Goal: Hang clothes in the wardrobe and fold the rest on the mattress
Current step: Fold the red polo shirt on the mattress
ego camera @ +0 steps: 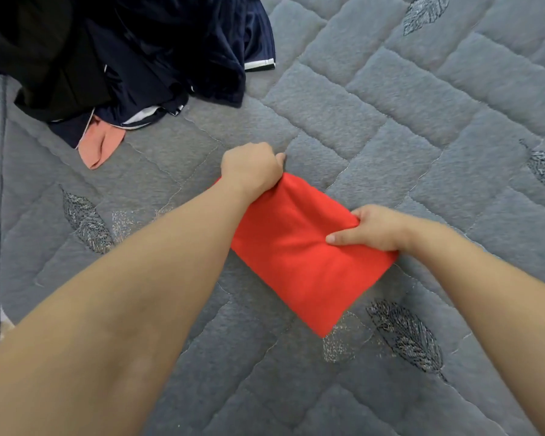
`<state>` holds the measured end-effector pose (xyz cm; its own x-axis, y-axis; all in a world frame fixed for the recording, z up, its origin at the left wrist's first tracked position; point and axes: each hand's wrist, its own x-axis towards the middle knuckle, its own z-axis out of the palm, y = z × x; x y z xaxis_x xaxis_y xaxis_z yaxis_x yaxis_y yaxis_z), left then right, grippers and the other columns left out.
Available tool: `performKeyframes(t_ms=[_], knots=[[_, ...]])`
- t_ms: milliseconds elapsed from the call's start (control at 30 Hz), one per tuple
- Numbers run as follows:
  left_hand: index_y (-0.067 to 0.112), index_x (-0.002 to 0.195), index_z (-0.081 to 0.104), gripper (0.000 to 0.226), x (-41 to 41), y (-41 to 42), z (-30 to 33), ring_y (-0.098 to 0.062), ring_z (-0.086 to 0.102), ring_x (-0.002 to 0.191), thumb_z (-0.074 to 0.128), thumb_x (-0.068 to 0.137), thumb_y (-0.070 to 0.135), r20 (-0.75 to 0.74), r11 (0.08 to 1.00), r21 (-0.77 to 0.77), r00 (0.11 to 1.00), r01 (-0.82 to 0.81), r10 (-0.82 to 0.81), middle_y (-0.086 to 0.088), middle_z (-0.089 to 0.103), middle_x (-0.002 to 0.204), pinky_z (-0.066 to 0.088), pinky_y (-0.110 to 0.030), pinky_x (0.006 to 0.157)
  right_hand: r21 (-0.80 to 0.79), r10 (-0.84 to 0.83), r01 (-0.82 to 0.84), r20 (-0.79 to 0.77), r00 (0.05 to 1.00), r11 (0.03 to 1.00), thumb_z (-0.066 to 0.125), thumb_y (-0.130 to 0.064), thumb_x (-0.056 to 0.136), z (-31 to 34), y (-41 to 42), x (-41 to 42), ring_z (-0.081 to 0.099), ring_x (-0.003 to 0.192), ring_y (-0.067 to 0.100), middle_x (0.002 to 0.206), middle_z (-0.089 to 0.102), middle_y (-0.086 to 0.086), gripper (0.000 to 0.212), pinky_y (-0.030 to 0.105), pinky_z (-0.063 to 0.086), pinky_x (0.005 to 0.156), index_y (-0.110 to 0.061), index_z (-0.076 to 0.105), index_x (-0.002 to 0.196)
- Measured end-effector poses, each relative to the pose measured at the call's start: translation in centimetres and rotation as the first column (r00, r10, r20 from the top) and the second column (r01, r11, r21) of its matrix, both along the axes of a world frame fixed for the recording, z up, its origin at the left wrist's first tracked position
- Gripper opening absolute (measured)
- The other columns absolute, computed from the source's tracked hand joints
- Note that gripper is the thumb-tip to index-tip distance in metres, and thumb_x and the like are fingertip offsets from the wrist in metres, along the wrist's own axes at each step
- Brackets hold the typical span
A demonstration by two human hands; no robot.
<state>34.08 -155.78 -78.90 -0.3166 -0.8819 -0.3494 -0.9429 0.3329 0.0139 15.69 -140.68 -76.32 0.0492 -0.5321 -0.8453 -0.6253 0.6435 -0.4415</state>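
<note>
In the head view, a heap of dark clothes [132,55], navy velvety fabric with white stripe trim over a black garment, is lying bunched at the far left corner of the grey quilted mattress [422,114], well apart from the hands. A small salmon-pink piece of cloth [99,146] is poking out from under the heap's near edge. Nothing is lying between that heap and the folded bright red cloth [306,262], which is resting flat in the middle of the mattress as a smooth, roughly rectangular shape set at a slant, with soft creases running toward the right hand. The left forearm is crossing over the cloth's left edge and hiding part of it. The left hand [252,168] is curling into a fist around the cloth's far corner, gripping it. The right hand [372,229] is pinching the cloth's right edge, thumb on top and fingers tucked beneath. The mattress surface is looking fuzzy and padded, stitched into brick-like blocks, with dark embroidered leaf motifs [406,335] scattered across it.
</note>
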Motion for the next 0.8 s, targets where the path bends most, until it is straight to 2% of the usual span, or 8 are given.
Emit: performKeyframes(t_ms=[67,167,267,333,400,567,700,800], knots=[[0.02,0.091,0.065,0.056,0.7,0.3,0.1,-0.032,0.062,0.103,0.031,0.097,0.064,-0.075,0.998,0.057,0.997,-0.019,0.023,-0.005,0.069,0.101,0.037,-0.036,0.074,-0.104,0.045,-0.073,-0.246,0.968,0.992,0.075,-0.059,0.074,-0.1,-0.2,0.0,0.065,0.097,0.024,0.095,0.069,-0.001,0.04,0.032,0.047,0.076,-0.024,0.06,0.086],[0.044,0.089,0.067,0.059,2.9,0.0,1.6,-0.017,0.044,0.114,0.037,0.072,0.092,-0.31,0.903,0.427,0.931,-0.046,0.194,0.02,0.051,0.101,0.033,-0.035,0.094,-0.382,-0.334,0.147,-0.488,0.806,0.912,0.071,-0.07,0.068,-0.3,3.3,3.2,0.047,0.121,0.035,0.128,0.05,0.008,0.075,0.048,0.04,0.097,-0.024,0.047,0.122],[0.067,0.094,0.061,0.047,4.3,0.6,2.0,-0.008,0.019,0.121,0.059,0.055,0.093,-0.352,0.813,0.58,0.916,0.052,0.192,0.021,0.034,0.123,0.016,-0.031,0.104,-0.28,-0.828,0.796,-0.356,0.433,0.537,0.075,-0.074,0.059,-0.5,6.0,6.3,0.036,0.133,0.038,0.145,0.032,0.017,0.11,0.047,0.031,0.11,-0.021,0.029,0.143],[0.053,0.082,0.063,0.031,3.9,1.1,1.2,-0.011,0.02,0.115,0.067,0.066,0.079,-0.335,0.864,0.499,0.935,0.071,0.117,0.016,0.033,0.124,0.02,-0.031,0.105,-0.134,-0.931,0.946,-0.261,0.255,0.297,0.078,-0.072,0.058,-0.9,6.7,7.4,0.045,0.128,0.033,0.14,0.043,0.016,0.107,0.045,0.036,0.111,-0.013,0.038,0.138],[0.035,0.072,0.06,0.037,2.9,1.1,0.9,-0.016,0.026,0.11,0.065,0.078,0.071,-0.31,0.896,0.438,0.948,0.072,0.076,0.011,0.038,0.119,0.026,-0.032,0.099,-0.015,-0.987,0.987,0.021,0.161,0.161,0.084,-0.06,0.063,-0.8,6.4,8.2,0.063,0.111,0.022,0.123,0.064,0.006,0.086,0.043,0.05,0.1,-0.01,0.057,0.127],[0.015,0.072,0.067,0.053,2.4,0.9,1.0,-0.022,0.059,0.081,0.052,0.091,0.062,-0.276,0.958,0.278,0.961,0.075,0.005,0.001,0.062,0.081,0.044,-0.035,0.07,0.151,-0.961,0.981,0.263,0.079,0.122,0.084,-0.036,0.075,-0.4,4.0,7.3,0.074,0.088,0.022,0.099,0.076,0.006,0.042,0.044,0.059,0.083,-0.012,0.07,0.106],[0.013,0.066,0.066,0.061,3.5,2.4,1.0,-0.02,0.06,0.061,0.047,0.09,0.065,-0.311,0.966,0.259,0.946,-0.006,0.089,-0.002,0.061,0.058,0.046,-0.033,0.058,0.371,-0.919,0.909,0.394,0.032,0.191,0.077,-0.027,0.081,-0.2,5.1,5.8,0.071,0.1,0.027,0.109,0.073,0.014,0.043,0.046,0.058,0.085,-0.012,0.068,0.12],[0.012,0.051,0.045,0.066,2.2,3.5,1.8,-0.022,0.053,0.053,0.045,0.092,0.065,-0.321,0.973,0.231,0.944,0.006,0.07,-0.001,0.05,0.049,0.035,-0.032,0.051,0.395,-0.897,0.905,0.44,-0.034,0.159,0.074,-0.023,0.081,0.4,7.1,4.6,0.069,0.105,0.029,0.114,0.071,0.015,0.045,0.046,0.057,0.088,-0.01,0.066,0.124]])
